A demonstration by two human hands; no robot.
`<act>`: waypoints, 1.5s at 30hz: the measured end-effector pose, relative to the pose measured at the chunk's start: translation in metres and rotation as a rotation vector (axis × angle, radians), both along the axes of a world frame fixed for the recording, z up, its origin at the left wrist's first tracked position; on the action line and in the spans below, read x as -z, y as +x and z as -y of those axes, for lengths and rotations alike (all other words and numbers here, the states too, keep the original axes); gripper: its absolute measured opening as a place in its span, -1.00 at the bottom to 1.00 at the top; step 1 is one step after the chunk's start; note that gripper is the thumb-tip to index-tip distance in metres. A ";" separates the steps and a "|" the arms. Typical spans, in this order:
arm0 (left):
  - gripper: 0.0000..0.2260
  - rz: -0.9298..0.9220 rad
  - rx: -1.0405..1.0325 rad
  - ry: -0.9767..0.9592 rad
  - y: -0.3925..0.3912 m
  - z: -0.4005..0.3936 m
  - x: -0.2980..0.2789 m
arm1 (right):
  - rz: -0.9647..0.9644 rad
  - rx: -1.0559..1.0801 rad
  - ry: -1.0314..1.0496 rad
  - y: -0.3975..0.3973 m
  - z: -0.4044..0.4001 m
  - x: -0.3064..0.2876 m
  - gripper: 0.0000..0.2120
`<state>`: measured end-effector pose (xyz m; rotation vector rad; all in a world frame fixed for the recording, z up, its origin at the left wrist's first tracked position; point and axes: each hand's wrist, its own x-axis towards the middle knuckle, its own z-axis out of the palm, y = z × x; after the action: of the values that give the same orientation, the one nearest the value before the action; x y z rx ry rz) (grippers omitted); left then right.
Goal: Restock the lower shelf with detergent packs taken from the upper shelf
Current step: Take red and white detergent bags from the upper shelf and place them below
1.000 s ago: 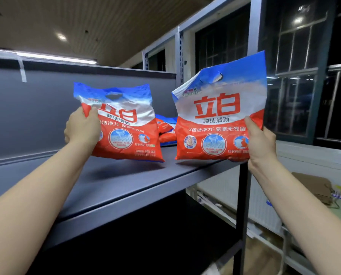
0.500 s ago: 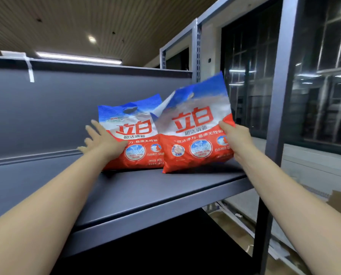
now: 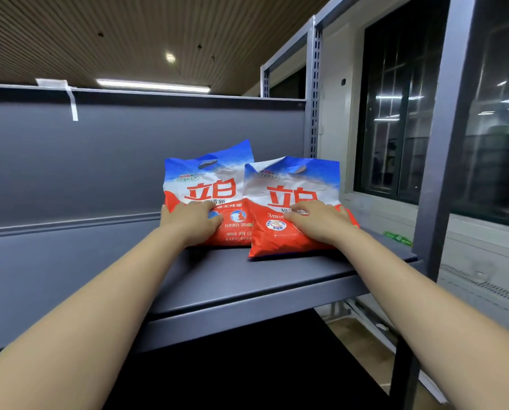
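Both detergent packs are lying side by side on the grey shelf [image 3: 277, 279], edges overlapping. The left hand [image 3: 192, 221] is pressing the left detergent pack [image 3: 209, 184] with fingers loosely curled over it, while the right hand [image 3: 318, 221] is pressing flat on the right detergent pack [image 3: 291, 184], grasping nothing. Best to square them up before releasing.

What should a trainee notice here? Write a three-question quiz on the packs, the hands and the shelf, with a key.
1. True or false: the right hand lifts its detergent pack clear of the shelf.
2. Which pack lies in front where the two overlap? A) the left pack B) the right pack
3. Fill in: the left hand rests on the ____ part of its pack.

Key
1. False: both packs sit on the shelf, leaning back.
2. B: its edge covers the left pack's right side.
3. Lower, red.
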<state>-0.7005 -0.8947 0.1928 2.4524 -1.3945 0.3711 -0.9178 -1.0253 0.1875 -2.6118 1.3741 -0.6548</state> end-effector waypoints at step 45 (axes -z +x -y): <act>-0.77 -0.232 -0.687 -0.200 -0.042 -0.488 0.128 | 0.073 -1.141 0.123 0.096 -0.363 0.120 -0.54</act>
<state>-0.7429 -0.4065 0.0649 2.6267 -0.3731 0.3306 -0.8218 -0.6625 0.0673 -2.6317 -0.2027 -0.4195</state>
